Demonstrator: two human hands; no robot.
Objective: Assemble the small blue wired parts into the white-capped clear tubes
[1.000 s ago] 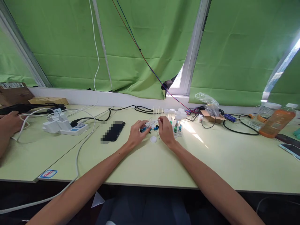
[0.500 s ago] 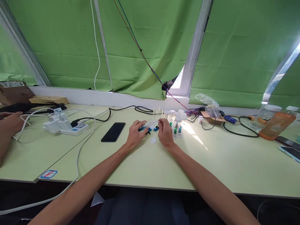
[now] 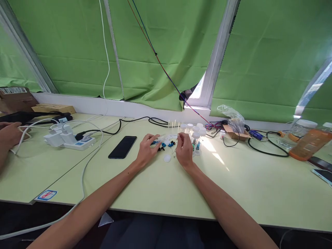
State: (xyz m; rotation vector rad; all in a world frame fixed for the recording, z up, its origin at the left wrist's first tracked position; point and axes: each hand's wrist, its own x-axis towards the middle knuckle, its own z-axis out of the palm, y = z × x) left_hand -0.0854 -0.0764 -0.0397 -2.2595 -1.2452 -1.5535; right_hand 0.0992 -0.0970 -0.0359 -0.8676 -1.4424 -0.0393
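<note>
My left hand (image 3: 148,149) is closed around a clear tube (image 3: 161,139) lying on its side, with something blue showing by the fingertips. Opposite it, my right hand (image 3: 184,150) has thumb and fingertips pinched together near the tube's other end; what they hold is too small to name. Between the hands lie several small blue and black pieces (image 3: 171,144) on the table. A round white lid (image 3: 167,158) rests flat just in front of them. Several clear tubes with white caps (image 3: 196,135) stand upright beyond and beside my right hand, green and blue pieces inside some.
A black phone (image 3: 122,147) lies left of my hands. Farther left are a white power strip (image 3: 83,143) with plugs and another person's hand (image 3: 10,133). At right stand an open cardboard box (image 3: 237,134), black cables and an orange bottle (image 3: 308,144).
My right hand has tilted slightly, its fingertips drawn a little right, away from the tube. The view has shifted slightly. My left hand keeps its hold.
</note>
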